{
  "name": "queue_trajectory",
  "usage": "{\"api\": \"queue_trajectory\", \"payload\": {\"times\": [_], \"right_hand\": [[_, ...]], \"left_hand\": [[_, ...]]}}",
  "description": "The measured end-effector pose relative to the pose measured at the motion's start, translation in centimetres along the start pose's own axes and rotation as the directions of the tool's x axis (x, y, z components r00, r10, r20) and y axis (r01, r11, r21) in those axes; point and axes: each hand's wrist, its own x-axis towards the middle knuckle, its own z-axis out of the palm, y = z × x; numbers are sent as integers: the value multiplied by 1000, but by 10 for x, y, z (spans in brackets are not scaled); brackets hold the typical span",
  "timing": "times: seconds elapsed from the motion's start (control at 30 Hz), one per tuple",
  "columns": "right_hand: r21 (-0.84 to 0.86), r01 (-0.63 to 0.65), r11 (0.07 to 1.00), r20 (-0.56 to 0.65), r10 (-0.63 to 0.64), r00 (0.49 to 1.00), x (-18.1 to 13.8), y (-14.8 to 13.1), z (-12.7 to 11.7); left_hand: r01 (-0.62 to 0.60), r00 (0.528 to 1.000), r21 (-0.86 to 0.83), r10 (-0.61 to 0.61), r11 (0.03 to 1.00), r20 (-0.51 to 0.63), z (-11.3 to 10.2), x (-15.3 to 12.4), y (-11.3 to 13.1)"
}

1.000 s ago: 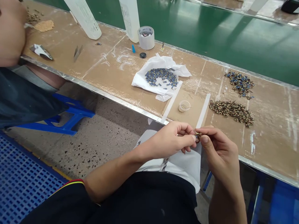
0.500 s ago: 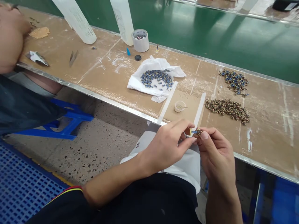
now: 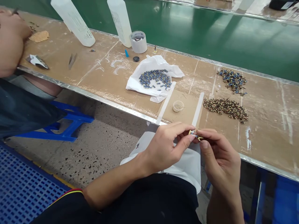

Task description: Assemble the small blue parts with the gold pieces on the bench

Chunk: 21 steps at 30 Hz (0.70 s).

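My left hand [image 3: 167, 147] and my right hand [image 3: 219, 157] meet just in front of the bench's near edge, above my lap. Both pinch one small part [image 3: 195, 135], brass-coloured with a blue piece, held between their fingertips. On the bench beyond lie a heap of blue parts on a white cloth [image 3: 153, 77], a heap of brass-coloured rings [image 3: 225, 108], and a smaller mixed heap of blue and brass parts [image 3: 231, 80]. A little clear cup [image 3: 178, 106] stands between two white strips.
A brown bench [image 3: 105, 74] runs along a green conveyor belt [image 3: 210, 34]. Two plastic bottles [image 3: 73, 21] and a tape roll [image 3: 138, 42] stand at the back. Another person's arm [image 3: 11, 40] rests at the left by a blue stool [image 3: 67, 123].
My hands have stayed together at the bench edge, turning the small part between the fingertips. The view has shifted slightly, so the bench things sit a little further left.
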Motion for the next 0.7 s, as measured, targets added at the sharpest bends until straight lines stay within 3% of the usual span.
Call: {"api": "queue_trajectory", "payload": {"times": [0.17,0.47,0.7], "right_hand": [[-24,-44,999,-98,42,994,-2,4,0],[77,-69,995,-203,83,976,0,8,4],[30,-61,998,-207,66,976,-3,7,6]], "left_hand": [[53,999,-42,-53,998,10,1,-1,1],[-232,972,154,236,960,-5,7,-2,-11],[-282,957,176,290,943,-25,5,-1,-11]]}}
